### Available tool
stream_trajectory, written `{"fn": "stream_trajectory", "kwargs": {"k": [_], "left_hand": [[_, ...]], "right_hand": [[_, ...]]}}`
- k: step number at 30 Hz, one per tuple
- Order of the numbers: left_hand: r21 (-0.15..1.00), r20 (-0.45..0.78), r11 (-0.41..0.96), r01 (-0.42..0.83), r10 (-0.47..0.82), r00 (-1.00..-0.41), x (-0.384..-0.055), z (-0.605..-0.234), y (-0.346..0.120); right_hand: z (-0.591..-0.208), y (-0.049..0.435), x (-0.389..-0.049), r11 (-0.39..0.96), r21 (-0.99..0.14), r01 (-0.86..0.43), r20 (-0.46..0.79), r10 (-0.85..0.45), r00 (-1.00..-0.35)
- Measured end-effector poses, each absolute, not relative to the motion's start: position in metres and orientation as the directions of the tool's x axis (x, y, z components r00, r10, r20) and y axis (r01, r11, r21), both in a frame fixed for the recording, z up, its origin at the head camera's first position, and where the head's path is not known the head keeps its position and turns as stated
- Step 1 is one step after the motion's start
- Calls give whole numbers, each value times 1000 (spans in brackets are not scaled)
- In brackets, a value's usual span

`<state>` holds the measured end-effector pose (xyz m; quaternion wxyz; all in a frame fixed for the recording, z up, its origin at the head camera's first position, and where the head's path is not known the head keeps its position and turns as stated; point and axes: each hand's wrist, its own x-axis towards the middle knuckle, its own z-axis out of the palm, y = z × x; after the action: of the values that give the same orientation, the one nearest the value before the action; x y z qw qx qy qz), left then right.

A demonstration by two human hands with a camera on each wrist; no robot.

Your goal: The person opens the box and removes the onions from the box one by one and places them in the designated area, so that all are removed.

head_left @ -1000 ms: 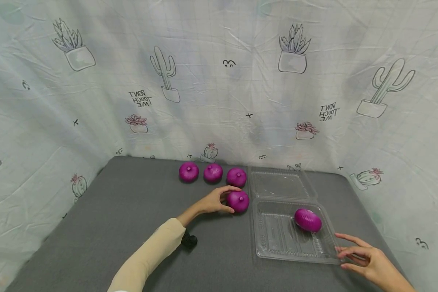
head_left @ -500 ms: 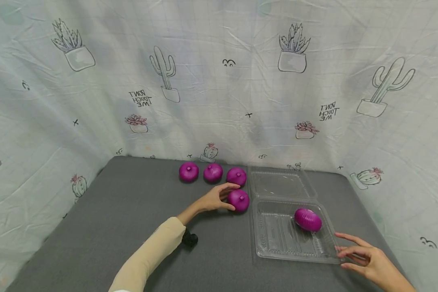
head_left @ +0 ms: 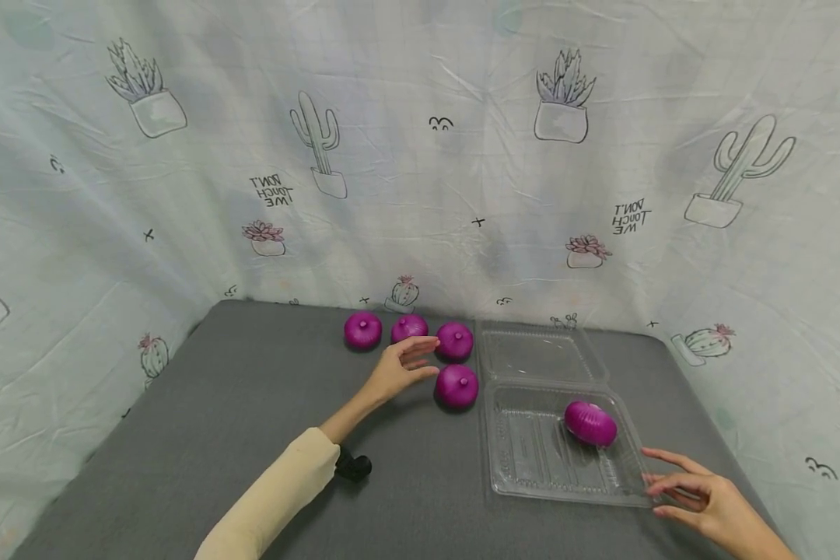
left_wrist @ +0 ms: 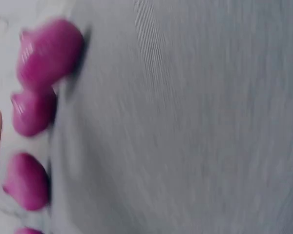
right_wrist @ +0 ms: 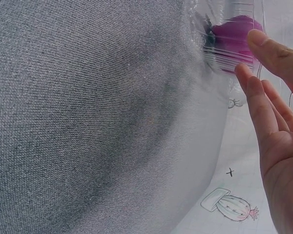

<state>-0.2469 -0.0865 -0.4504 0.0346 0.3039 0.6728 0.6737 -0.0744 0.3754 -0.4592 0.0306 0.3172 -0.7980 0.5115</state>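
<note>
My left hand [head_left: 395, 372] hovers with thumb and fingers spread, holding nothing, just left of the nearest purple onion [head_left: 456, 387]. Behind that one stand a second onion [head_left: 454, 342], another [head_left: 410, 325] partly hidden by my fingers, and one [head_left: 362, 330] farther left. At the right lies a clear plastic clamshell container [head_left: 567, 493] with its lid [head_left: 542, 354] folded back; one onion [head_left: 591, 424] lies on its side inside. My right hand [head_left: 707, 498] rests its loosely extended fingers against the container's right side. In the right wrist view, thumb and fingertips [right_wrist: 254, 87] are by its wall.
Grey cloth covers the table [head_left: 252, 389]. A patterned white curtain [head_left: 420, 155] hangs close behind and at both sides. A small black object [head_left: 353, 467] is beneath my left wrist.
My left hand has let go of the nearest onion and moved back up and left, away from it. That onion stays beside the container. My right hand has not moved.
</note>
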Motion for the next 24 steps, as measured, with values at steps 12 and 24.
{"fn": "stream_trajectory", "kwargs": {"k": [12, 24], "left_hand": [[919, 393, -144, 366, 389, -834, -206, -424, -28], [955, 261, -238, 175, 398, -880, -175, -443, 39]], "right_hand": [[-461, 374, -71, 310, -776, -549, 380, -465, -800], [-457, 372, -72, 315, -794, -520, 347, -467, -813]]}}
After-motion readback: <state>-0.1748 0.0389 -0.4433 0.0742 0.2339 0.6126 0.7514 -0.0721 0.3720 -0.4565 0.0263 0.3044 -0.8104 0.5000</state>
